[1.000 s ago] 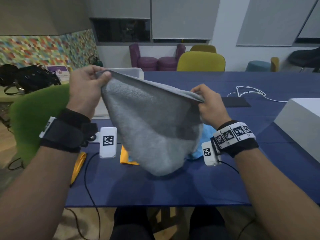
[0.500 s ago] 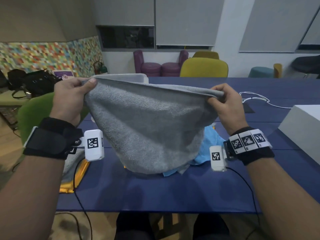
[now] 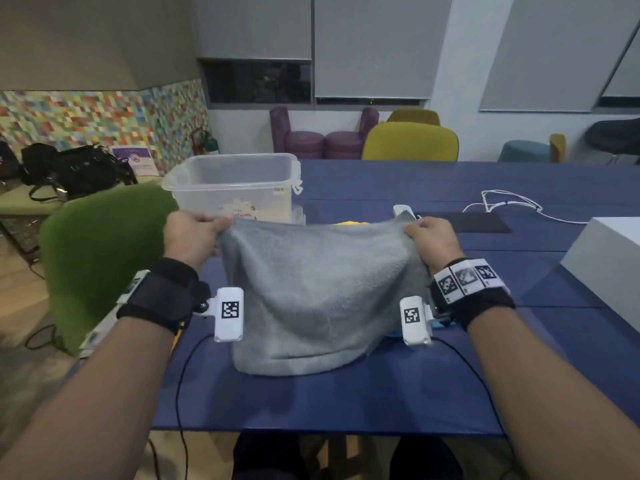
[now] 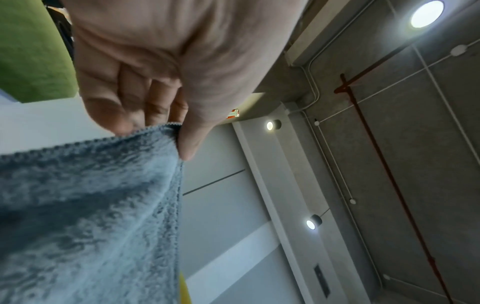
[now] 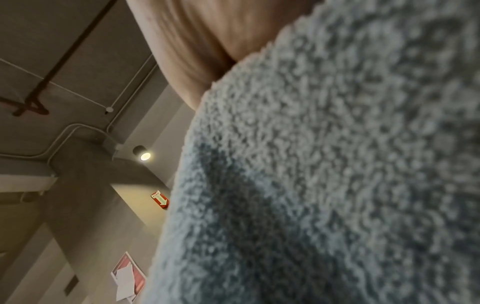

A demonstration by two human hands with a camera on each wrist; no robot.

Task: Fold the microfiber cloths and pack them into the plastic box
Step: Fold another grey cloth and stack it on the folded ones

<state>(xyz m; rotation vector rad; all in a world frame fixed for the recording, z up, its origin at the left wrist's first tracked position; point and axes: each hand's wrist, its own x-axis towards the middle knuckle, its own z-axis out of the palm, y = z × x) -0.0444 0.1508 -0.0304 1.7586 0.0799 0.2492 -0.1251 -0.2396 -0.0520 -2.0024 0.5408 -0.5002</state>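
**Grey microfiber cloth held up by two corners over the blue table**

Grey microfiber cloth [image 3: 318,299] is stretched out between both hands, top edge pulled fairly straight, with the rest hanging down so the bottom fold sits on the blue table [image 3: 346,403] near its front edge. It looks doubled over, though I can't say for sure how many layers there are.

Left hand [image 3: 192,237] is pinching the top left corner. From the left wrist view you can see the thumb [image 4: 192,131] clamped against the curled fingers [image 4: 124,98] with the stitched hem of the cloth [image 4: 85,216] caught between them. Right hand [image 3: 433,240] has the top right corner pinched the same way, as far as the head view shows. In the right wrist view the cloth [image 5: 324,174] covers nearly everything, so only a bit of palm shows there.

Clear plastic box [image 3: 232,188] sits on the table behind the cloth, toward the left, lid off, with a label on its front wall. Can't make out whether anything's folded inside it.

A sliver of a yellow cloth [image 3: 349,223] peeks over the grey one's top edge, and a bit of blue cloth [image 3: 393,332] shows by the right wrist. Also on the table: a white cable [image 3: 509,202], a dark mat [image 3: 474,223], and a white box [image 3: 609,265] off at the right. A green chair [image 3: 97,254] is at the left.
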